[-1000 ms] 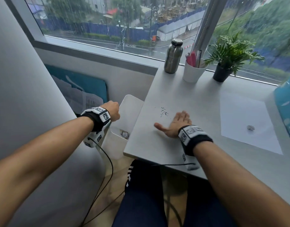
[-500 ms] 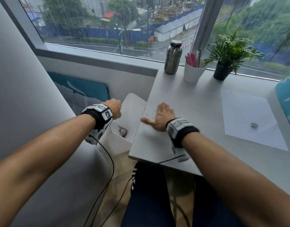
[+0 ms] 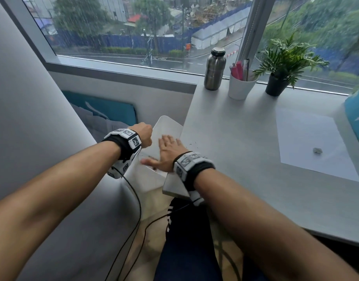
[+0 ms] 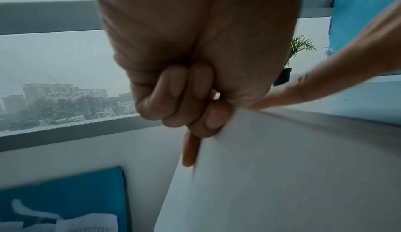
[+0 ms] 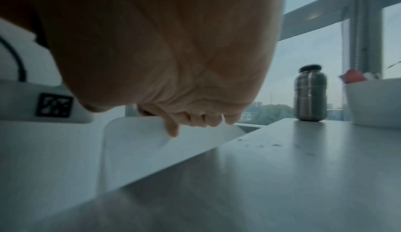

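Note:
A white bin [image 3: 168, 128] is tilted against the left edge of the grey desk [image 3: 235, 149]. My left hand [image 3: 143, 134] grips its rim; in the left wrist view the curled fingers [image 4: 195, 107] wrap the bin's edge [image 4: 282, 167]. My right hand [image 3: 166, 153] lies flat and open at the desk's left edge, fingers reaching over the bin's mouth. A few dark specks [image 3: 191, 144] remain on the desk just right of that hand, and they also show as specks [image 5: 260, 144] beside the bin [image 5: 134, 141]. Some scraps lie inside the bin, mostly hidden by the hand.
Along the window stand a steel bottle [image 3: 214, 68], a white cup of pens [image 3: 241, 86] and a potted plant [image 3: 284, 63]. A paper sheet [image 3: 312, 142] with a small grey lump [image 3: 317, 151] lies to the right. A teal folder [image 3: 105, 110] leans left of the bin.
My right hand has slid left across the desk to its edge and over the bin, and the pile of dark specks has gone from the desk's middle. The left hand kept hold of the bin.

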The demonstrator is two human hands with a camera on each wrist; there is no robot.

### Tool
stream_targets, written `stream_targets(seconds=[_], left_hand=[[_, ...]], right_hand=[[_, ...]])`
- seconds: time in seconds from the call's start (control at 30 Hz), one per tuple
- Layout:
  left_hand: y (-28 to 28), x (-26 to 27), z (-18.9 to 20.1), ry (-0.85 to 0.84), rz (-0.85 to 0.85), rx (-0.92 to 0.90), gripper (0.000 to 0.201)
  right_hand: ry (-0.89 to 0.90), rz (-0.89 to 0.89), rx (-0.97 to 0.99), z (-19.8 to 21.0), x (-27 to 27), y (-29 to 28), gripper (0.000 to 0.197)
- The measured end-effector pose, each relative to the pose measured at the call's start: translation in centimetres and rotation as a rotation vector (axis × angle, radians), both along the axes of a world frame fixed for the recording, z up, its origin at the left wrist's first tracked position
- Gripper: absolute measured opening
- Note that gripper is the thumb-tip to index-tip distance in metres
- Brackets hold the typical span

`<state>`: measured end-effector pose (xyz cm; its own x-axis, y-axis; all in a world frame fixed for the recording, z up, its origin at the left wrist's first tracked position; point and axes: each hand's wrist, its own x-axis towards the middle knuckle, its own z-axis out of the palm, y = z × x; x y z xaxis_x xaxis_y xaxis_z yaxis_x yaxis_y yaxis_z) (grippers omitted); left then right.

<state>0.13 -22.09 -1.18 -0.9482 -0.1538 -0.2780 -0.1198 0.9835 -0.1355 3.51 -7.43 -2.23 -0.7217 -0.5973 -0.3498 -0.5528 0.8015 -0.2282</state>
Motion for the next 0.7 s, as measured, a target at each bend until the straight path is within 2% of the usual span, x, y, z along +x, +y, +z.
stream_targets(seconds=[0.13,0.23,0.3,0.37,0.43,0.5,0.6,0.7], left_hand=[[-0.1,0.6,-0.2,-0.012,-0.02,-0.005,0.023],[0.2,1.3,-0.1,-0.022,-0.026,-0.016,0.025],[0.5,1.7,-0.1,-0.026,-0.033,-0.016,0.025],[0.7,2.0,0.0,-0.028,-0.035,-0.024,0.025],[0.8,2.5,0.0,-0.037,-0.027,-0.028,0.025],[0.9,2.8,0.0,-0.032,-0.024,-0.022,0.026],[1.0,3.3,0.0,-0.032,-0.02,-0.03,0.027],[1.3,3.7,0.0,-0.036,-0.026,-0.034,0.027]], right_hand=[[0.14,-0.184,0.061,0.8,-3.6,7.1,0.114],[0.06,-0.348,0.167,0.4,-4.4,10.8,0.122],[0.018,-0.316,0.156,-0.5,-2.8,9.1,0.129],[-0.001,-0.178,0.076,-1.3,-0.5,5.2,0.136],[-0.008,0.009,0.017,-1.5,2.1,1.4,0.131],[-0.012,0.11,0.004,-0.9,3.8,-0.5,0.119],[0.032,0.075,-0.01,0.1,3.5,0.7,0.112],[0.134,-0.083,-0.004,0.3,0.6,5.7,0.112]])
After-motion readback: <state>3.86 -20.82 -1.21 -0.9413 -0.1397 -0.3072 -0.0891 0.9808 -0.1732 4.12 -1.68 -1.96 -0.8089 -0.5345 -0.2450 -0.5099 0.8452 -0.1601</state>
